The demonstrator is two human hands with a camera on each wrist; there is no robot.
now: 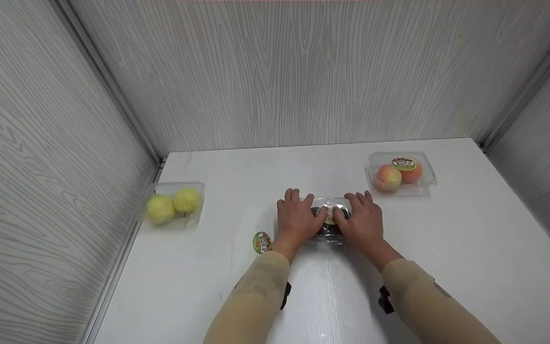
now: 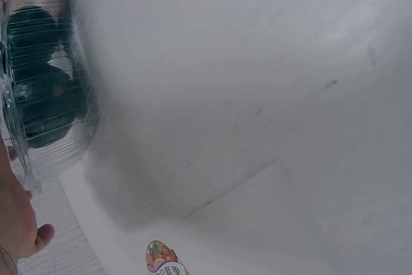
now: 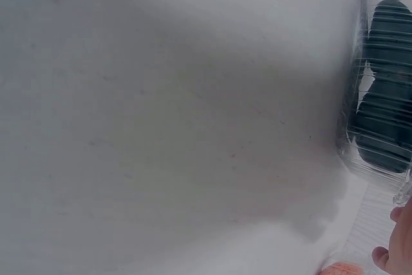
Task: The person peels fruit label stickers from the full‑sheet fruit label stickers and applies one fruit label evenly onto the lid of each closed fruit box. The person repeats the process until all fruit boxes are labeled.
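Note:
Between my two hands a clear plastic box (image 1: 325, 240) sits on the white table, its lid down. Dark round fruits (image 2: 46, 104) show through its ribbed wall in both wrist views. An oval label (image 1: 330, 216) lies on the lid. My left hand (image 1: 298, 219) rests at the box's left side and my right hand (image 1: 363, 220) at its right side. Both thumbs point inward and press on the label. The other fingers stretch forward along the sides toward the far corners. Beside the left wrist, a loose oval label (image 1: 261, 242) lies on the table.
At the back left a clear box (image 1: 198, 187) holds two yellow-green pears (image 1: 160, 208). Another clear box (image 1: 375, 158) at the back right holds two orange-red fruits (image 1: 388, 177) and bears an oval label (image 1: 403, 164). Wood-grain panels (image 1: 275, 76) wall in the table.

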